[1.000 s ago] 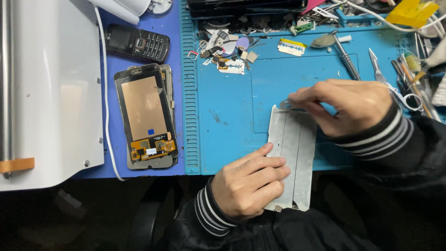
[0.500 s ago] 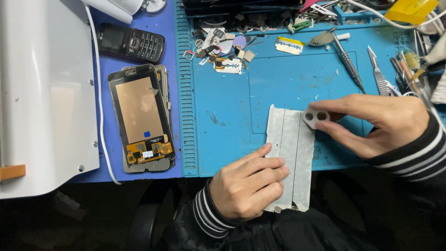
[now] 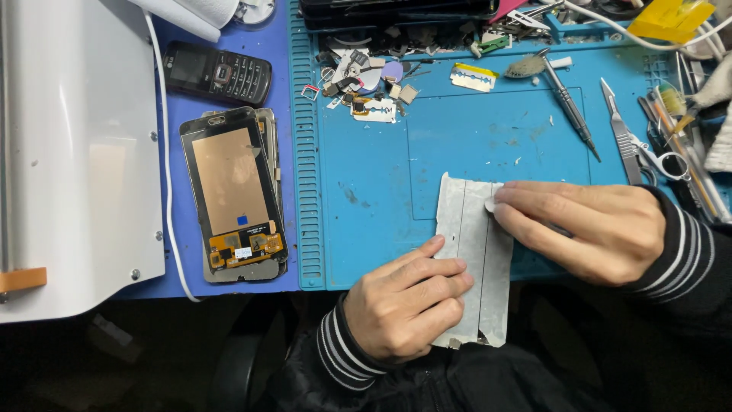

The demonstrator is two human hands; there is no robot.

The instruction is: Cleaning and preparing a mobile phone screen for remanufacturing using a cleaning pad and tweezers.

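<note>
A grey metallic sheet (image 3: 473, 221) with lengthwise strips lies on the blue work mat (image 3: 473, 137), its lower end hanging over the mat's front edge. My left hand (image 3: 404, 309) presses down on the sheet's lower left part, fingers curled on it. My right hand (image 3: 587, 229) reaches in from the right. Its fingertips are pinched together on the sheet's upper right edge, and a small grey part is mostly hidden beneath them. Both sleeves are black with white stripes.
An opened smartphone (image 3: 232, 191) with a copper-coloured back lies left of the mat, a black keypad phone (image 3: 221, 72) above it, and a white machine (image 3: 72, 152) at far left. Small parts (image 3: 366, 84), a razor blade (image 3: 473, 76), a screwdriver (image 3: 568, 107), tweezers (image 3: 621, 133) and scissors (image 3: 671, 164) lie across the back and right.
My right hand lifted a small grey two-hole part above the sheet, then came back down onto the sheet's upper right edge. My left hand stayed on the sheet.
</note>
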